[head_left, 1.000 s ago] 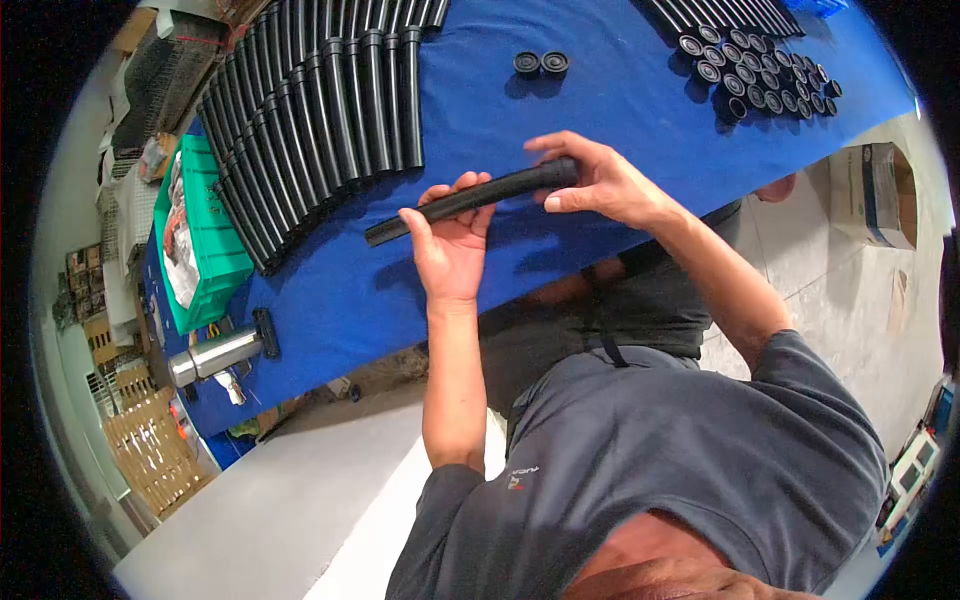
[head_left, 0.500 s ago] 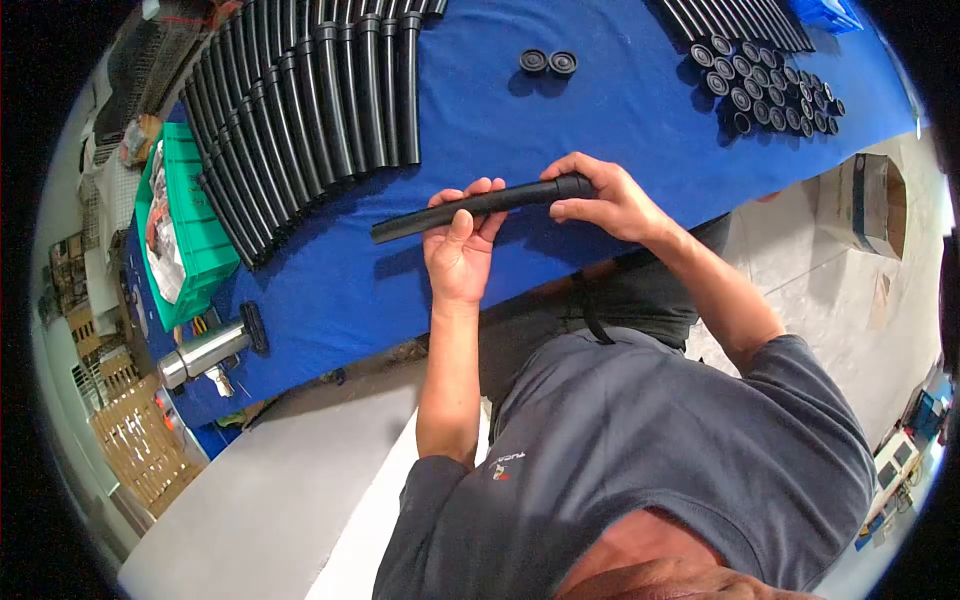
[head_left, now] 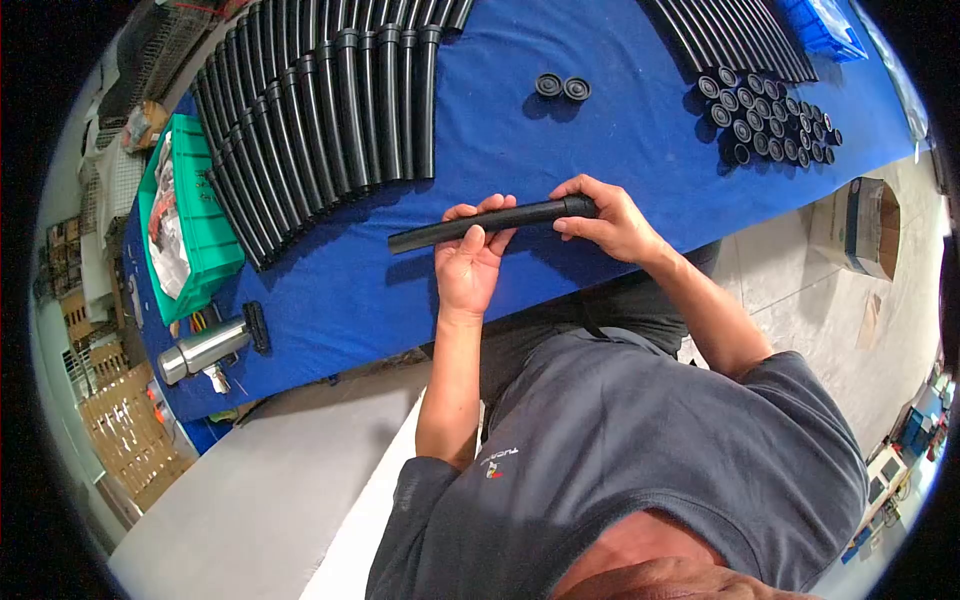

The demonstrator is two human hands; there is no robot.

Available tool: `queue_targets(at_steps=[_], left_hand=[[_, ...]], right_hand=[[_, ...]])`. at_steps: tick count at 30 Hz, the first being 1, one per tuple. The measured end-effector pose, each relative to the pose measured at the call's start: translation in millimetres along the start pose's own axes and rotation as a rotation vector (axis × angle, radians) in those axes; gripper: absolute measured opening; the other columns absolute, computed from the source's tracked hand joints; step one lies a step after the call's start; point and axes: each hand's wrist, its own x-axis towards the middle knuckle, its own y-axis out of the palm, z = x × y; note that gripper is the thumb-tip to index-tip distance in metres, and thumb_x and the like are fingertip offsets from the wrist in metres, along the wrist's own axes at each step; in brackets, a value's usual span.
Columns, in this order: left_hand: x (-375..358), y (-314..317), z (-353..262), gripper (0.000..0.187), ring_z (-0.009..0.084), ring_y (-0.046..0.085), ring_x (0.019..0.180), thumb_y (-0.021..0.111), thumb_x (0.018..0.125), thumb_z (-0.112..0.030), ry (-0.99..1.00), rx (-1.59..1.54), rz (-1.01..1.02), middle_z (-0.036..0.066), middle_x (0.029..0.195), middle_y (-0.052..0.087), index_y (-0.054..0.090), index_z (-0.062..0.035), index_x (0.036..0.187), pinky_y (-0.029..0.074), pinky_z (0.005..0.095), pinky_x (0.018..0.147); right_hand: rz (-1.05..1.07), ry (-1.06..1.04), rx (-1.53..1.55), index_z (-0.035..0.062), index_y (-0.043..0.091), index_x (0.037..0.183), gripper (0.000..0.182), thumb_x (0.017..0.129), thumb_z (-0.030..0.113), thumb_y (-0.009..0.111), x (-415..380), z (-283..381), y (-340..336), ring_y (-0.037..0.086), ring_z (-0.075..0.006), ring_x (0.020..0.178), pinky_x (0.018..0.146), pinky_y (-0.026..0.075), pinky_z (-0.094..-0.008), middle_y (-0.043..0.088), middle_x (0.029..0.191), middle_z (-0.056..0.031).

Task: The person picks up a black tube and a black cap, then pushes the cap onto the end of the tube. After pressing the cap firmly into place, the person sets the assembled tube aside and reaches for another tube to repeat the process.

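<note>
A black tube (head_left: 430, 236) lies across both hands above the blue cloth, its plain end to the left and its wider collar to the right. My left hand (head_left: 472, 262) holds it near the middle, thumb in front and fingers behind. Around the collar end, the thumb and fingers of my right hand (head_left: 605, 220) are closed. Two round black caps (head_left: 563, 87) sit side by side on the cloth beyond the tube.
Rows of black tubes (head_left: 350, 110) lie at the upper left. More thin tubes (head_left: 740, 40) and several round caps (head_left: 760, 120) are at the upper right. A green crate (head_left: 205, 225), a metal cylinder (head_left: 205, 350) and a blue bin (head_left: 828, 30) stand near the edges.
The view has shifted, so the table items appear slightly lower. Both hands still hold the tube, which appears a little further right and lower, with nearly the same tilt.
</note>
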Motion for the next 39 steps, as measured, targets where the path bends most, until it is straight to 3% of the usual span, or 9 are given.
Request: queue_targets(at_steps=[6,9,13,15,19,23,31,37,39], left_hand=[[-3,-3,-1,0.027,0.0416,0.053,0.135,0.065,0.097,-0.003,0.007,0.029,-0.01,0.024,0.136,0.061,0.059,-0.0061,0.123,0.049,0.0539,0.113],[-2,-3,-2,0.027,0.0417,0.053,0.135,0.065,0.097,-0.003,0.007,0.031,0.001,0.024,0.136,0.061,0.059,-0.0061,0.124,0.048,0.0543,0.113],[-5,3,-3,0.027,0.0412,0.054,0.134,0.065,0.096,0.0,0.006,0.042,-0.072,0.026,0.136,0.06,0.059,-0.006,0.121,0.05,0.0536,0.111],[-4,-2,-2,0.027,0.0413,0.053,0.135,0.065,0.096,0.0,0.015,0.046,-0.056,0.025,0.137,0.06,0.059,-0.0063,0.121,0.049,0.0546,0.112],[-2,-3,-3,0.028,0.041,0.053,0.136,0.068,0.094,0.0,0.006,0.0,-0.013,0.024,0.136,0.061,0.06,-0.0065,0.12,0.048,0.0559,0.113],[-2,-3,-3,0.028,0.0408,0.052,0.136,0.07,0.093,0.001,-0.015,-0.025,-0.026,0.024,0.136,0.061,0.061,-0.0064,0.118,0.047,0.056,0.113],[-3,-3,-3,0.028,0.0407,0.052,0.137,0.069,0.093,0.001,-0.006,0.013,-0.029,0.024,0.137,0.06,0.061,-0.0048,0.119,0.046,0.0563,0.114],[-1,4,-3,0.029,0.04,0.052,0.137,0.068,0.094,-0.002,-0.023,0.014,-0.036,0.023,0.14,0.059,0.063,-0.0057,0.122,0.047,0.0553,0.113],[-2,0,-2,0.028,0.0399,0.052,0.137,0.069,0.094,-0.003,-0.018,0.023,-0.007,0.023,0.139,0.06,0.062,-0.0057,0.122,0.047,0.0554,0.113]], right_hand=[[-0.028,-0.114,-0.201,0.0015,0.065,0.115,0.032,0.088,0.012,0.078,-1,-1,3,0.069,-0.0162,0.079,0.071,0.054,-0.0329,0.069,0.089,-0.0083],[-0.014,-0.17,-0.267,-0.0008,0.063,0.117,0.031,0.09,0.007,0.077,-1,3,3,0.066,-0.0112,0.081,0.072,0.054,-0.029,0.068,0.09,-0.0048],[-0.033,-0.211,-0.29,0.0014,0.064,0.117,0.033,0.088,0.009,0.078,-2,-5,3,0.067,-0.0154,0.081,0.072,0.053,-0.0313,0.066,0.093,-0.0081],[-0.056,-0.367,-0.42,0.0018,0.064,0.118,0.038,0.086,0.015,0.08,0,-8,-1,0.067,-0.0208,0.093,0.079,0.052,-0.0355,0.068,0.097,-0.0116],[-0.029,-0.209,-0.228,0.0019,0.064,0.122,0.044,0.084,0.017,0.082,0,5,-3,0.066,-0.0197,0.099,0.084,0.052,-0.035,0.07,0.107,-0.0111],[0.099,0.018,-0.021,0.0001,0.065,0.118,0.037,0.088,0.018,0.079,0,14,-7,0.068,-0.0123,0.085,0.075,0.053,-0.0308,0.071,0.089,-0.0055],[-0.012,-0.161,-0.142,0.0012,0.066,0.114,0.032,0.091,0.02,0.076,-3,10,0,0.069,-0.0159,0.074,0.067,0.052,-0.0319,0.07,0.08,-0.0067],[-0.104,-0.331,-0.329,0.0009,0.065,0.116,0.037,0.089,0.022,0.079,-1,4,3,0.069,-0.0201,0.09,0.076,0.052,-0.0346,0.071,0.094,-0.0119],[-0.03,-0.197,-0.26,0.0006,0.064,0.118,0.041,0.088,0.023,0.08,-3,7,-3,0.068,-0.0181,0.094,0.078,0.052,-0.0347,0.071,0.099,-0.0121]])
